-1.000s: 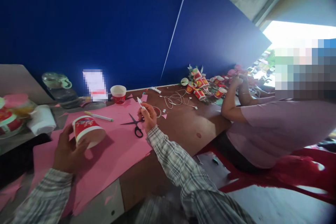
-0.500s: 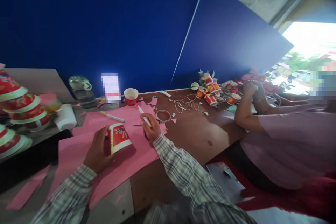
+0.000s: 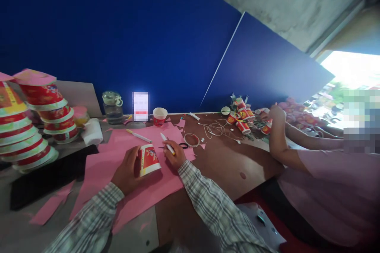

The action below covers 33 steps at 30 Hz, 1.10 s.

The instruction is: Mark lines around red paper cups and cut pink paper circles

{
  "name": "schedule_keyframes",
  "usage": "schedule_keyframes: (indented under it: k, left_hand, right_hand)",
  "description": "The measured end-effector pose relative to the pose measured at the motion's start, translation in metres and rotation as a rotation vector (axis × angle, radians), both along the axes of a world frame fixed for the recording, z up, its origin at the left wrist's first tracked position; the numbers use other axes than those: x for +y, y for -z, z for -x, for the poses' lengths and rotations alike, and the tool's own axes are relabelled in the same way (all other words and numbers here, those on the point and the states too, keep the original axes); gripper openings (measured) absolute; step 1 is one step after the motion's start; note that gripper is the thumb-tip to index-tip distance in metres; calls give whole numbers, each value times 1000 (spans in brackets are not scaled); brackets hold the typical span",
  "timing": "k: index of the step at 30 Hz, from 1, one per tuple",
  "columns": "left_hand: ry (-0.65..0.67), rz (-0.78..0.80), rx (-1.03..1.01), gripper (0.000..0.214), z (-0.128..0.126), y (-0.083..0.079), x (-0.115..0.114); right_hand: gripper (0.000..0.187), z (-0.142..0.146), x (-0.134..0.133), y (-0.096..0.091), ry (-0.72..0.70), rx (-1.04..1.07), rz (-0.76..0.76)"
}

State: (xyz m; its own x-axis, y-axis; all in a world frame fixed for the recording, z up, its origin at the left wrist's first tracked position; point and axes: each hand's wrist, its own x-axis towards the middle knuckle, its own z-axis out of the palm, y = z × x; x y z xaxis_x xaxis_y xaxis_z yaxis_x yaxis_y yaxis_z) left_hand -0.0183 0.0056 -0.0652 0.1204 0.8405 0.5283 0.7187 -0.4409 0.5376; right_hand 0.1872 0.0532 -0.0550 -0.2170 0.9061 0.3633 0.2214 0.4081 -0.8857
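My left hand (image 3: 128,170) is wrapped round a red and white paper cup (image 3: 149,159) that stands mouth down on a large pink paper sheet (image 3: 124,184). My right hand (image 3: 175,155) pinches a white pen (image 3: 167,143), its tip close beside the cup's base. Black scissors (image 3: 183,146) lie partly hidden just behind my right hand. Both my sleeves are grey plaid.
Stacks of red paper cups (image 3: 38,114) stand at the left by a glass jar (image 3: 113,107). Another pen (image 3: 139,136), a single cup (image 3: 160,116), a tape ring (image 3: 192,140), a white cable (image 3: 218,128) and decorated cups (image 3: 242,116) lie further back. A person in purple (image 3: 329,182) sits at right.
My left hand brought the cup from the left and set it upside down on the pink sheet. My right hand lowered the pen down beside it. The view swung left.
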Motion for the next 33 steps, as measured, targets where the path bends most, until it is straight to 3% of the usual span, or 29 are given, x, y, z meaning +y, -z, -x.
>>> schedule_keyframes:
  k: [4, 9, 13, 16, 19, 23, 27, 33]
  left_hand:
    - [-42, 1, -34, 102, -1, 0, 2]
    - [-152, -155, -29, 109, 0, -6, 4]
    - [-249, -363, 136, 116, 2, -8, 7]
    - [-207, -419, 286, 115, 4, -8, 8]
    - [-150, -446, 293, 94, 6, -13, 4]
    - [-4, -464, 179, 45, 8, -23, -4]
    - [32, -453, 17, 38, 8, -28, -6]
    - [-135, -219, -269, 27, 11, -51, -13]
  right_hand:
    - [31, 1, 1, 1, 3, 8, 18]
    - [30, 5, 0, 3, 7, 21, 29]
    - [30, 5, 2, 5, 3, 15, 19]
    - [31, 4, 3, 6, 5, 18, 14]
    - [31, 3, 3, 6, 10, 24, 4]
    - [28, 4, 2, 5, 8, 21, -20]
    - [27, 3, 2, 5, -9, 15, -57]
    - [27, 1, 3, 1, -20, -7, -134]
